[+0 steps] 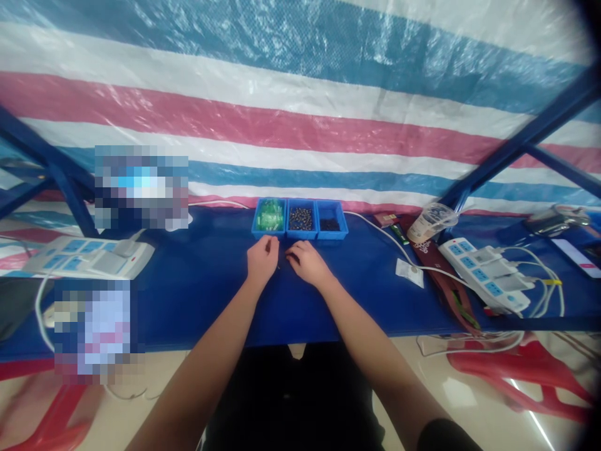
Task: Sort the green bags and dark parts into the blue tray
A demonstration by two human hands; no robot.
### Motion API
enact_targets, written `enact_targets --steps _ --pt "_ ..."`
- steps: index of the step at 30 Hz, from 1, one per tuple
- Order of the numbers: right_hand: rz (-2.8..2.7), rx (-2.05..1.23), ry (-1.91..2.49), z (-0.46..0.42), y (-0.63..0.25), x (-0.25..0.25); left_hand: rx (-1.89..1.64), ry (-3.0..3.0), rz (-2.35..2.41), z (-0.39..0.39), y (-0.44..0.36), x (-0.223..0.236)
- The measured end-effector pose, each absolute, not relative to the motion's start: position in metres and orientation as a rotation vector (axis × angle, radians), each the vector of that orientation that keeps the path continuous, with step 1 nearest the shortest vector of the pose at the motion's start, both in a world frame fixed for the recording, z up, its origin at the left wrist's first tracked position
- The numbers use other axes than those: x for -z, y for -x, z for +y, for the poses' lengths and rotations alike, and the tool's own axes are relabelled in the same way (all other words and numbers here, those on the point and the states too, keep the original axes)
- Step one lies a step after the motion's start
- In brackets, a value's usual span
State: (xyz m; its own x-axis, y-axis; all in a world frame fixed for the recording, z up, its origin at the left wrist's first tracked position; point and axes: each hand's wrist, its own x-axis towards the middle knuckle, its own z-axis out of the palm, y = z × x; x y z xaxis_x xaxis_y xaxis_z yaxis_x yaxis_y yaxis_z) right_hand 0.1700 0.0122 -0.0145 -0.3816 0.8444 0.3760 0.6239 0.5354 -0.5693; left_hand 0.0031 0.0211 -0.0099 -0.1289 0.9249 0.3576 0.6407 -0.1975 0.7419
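Though I can't tell whether my curled left hand (261,262) and right hand (310,263) pinch anything, bits (300,219) just beyond seem light, side-grippable.

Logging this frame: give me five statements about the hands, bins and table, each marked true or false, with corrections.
1. Three blue bins stand side by side on the table. True.
2. Green pieces lie in the rightmost bin. False: they lie in the leftmost bin.
3. The left hand and right hand are apart. True.
4. Both hands are inside the middle bin. False: they are in front of the bins.
5. A clear cup is right of the bins. True.
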Motion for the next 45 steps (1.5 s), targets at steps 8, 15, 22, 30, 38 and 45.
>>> enact_targets --steps 8,15,22,30,38,45 --pt "-1.611 -0.802 1.195 0.007 -0.189 0.007 -1.082 -2.046 1.428 0.017 -0.008 0.006" --pt "-1.570 -0.853 1.146 0.007 -0.188 0.011 -1.076 -2.084 1.365 0.017 -0.007 0.009" --pt "-1.519 -0.901 1.107 0.007 -0.187 0.009 -1.038 -2.114 1.371 0.017 -0.006 0.010" --pt "-1.483 -0.928 1.103 0.009 -0.187 0.011 -1.066 -2.092 1.396 0.017 -0.006 0.013" --pt "-1.423 -1.004 1.124 0.009 -0.186 0.007 -1.114 -2.082 1.384 0.018 -0.005 0.014" --pt "-1.385 -1.046 1.112 0.007 -0.185 0.006 -1.107 -2.106 1.390 0.016 -0.006 0.012"
